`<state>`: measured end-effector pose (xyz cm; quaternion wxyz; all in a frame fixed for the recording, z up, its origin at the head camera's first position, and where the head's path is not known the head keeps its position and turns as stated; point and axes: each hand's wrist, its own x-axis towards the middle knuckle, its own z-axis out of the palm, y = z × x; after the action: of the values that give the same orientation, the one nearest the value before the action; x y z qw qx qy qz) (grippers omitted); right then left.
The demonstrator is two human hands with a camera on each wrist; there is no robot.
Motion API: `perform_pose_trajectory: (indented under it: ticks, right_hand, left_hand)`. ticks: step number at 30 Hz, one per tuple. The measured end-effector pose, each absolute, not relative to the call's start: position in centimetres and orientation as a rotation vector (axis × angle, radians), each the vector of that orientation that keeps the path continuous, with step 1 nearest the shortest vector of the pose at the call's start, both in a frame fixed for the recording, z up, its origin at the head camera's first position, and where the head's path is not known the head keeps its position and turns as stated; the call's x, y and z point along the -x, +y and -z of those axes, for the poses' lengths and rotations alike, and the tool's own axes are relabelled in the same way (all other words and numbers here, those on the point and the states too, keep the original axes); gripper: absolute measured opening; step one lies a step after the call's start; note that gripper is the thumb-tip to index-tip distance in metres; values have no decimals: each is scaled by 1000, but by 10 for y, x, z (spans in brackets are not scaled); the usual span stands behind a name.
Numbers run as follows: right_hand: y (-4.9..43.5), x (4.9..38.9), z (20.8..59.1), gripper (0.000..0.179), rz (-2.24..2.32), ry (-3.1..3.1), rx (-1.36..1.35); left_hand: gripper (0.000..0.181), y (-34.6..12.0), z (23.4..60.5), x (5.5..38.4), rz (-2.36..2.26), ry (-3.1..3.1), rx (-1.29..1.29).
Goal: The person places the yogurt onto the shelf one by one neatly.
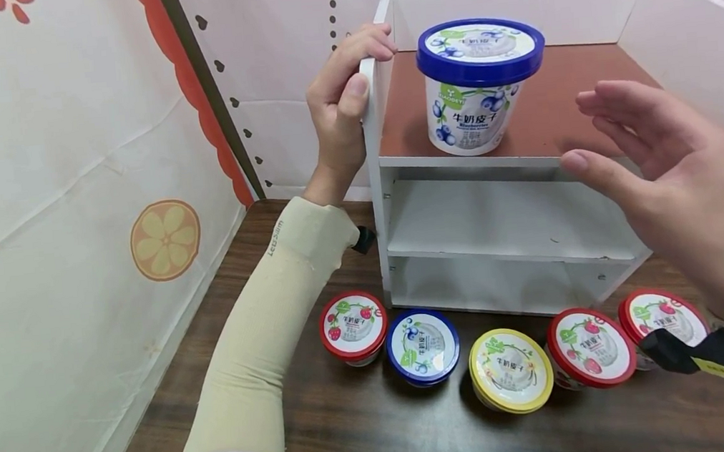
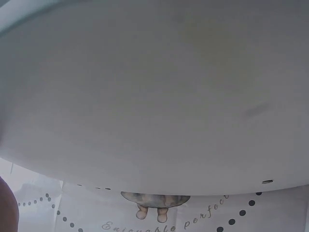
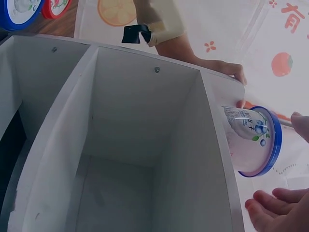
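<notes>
My left hand (image 1: pixel 339 95) grips the upper edge of the left side panel (image 1: pixel 370 117) of a small white shelf unit, thumb on one side and fingers over the other. On its brown top board stands a blueberry tub (image 1: pixel 465 113) with a blue lid, upright near the front edge. To the right of that tub, my right hand (image 1: pixel 672 156) hovers with fingers spread apart from the thumb, holding nothing. The right wrist view shows the same tub (image 3: pixel 246 140) between the thumb and fingers, a gap on both sides. A pale panel fills most of the left wrist view.
Along the table before the shelf unit stand several tubs: a red-lidded one (image 1: pixel 353 326), a blue-lidded one (image 1: pixel 423 346), a yellow-lidded one (image 1: pixel 511 369) and two red-lidded ones at right. Two white compartments (image 1: pixel 503 210) lie under the top board. Patterned cloth (image 1: pixel 73 172) hangs left.
</notes>
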<state>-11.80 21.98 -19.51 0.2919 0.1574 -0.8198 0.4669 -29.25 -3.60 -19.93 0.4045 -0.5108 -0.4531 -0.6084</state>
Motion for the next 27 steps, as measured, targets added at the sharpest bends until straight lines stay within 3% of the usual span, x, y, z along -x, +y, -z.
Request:
perform_pose_trajectory:
  ticks: [9,27]
  right_hand:
    - [227,114,205,47,-1753,-1742,-726]
    - [252,90,225,50,-1936,-1900,-715]
  left_hand:
    - [40,-36,200,293,1543,-1136,1279]
    - [42,-36,201,296,1533,-1153,1265]
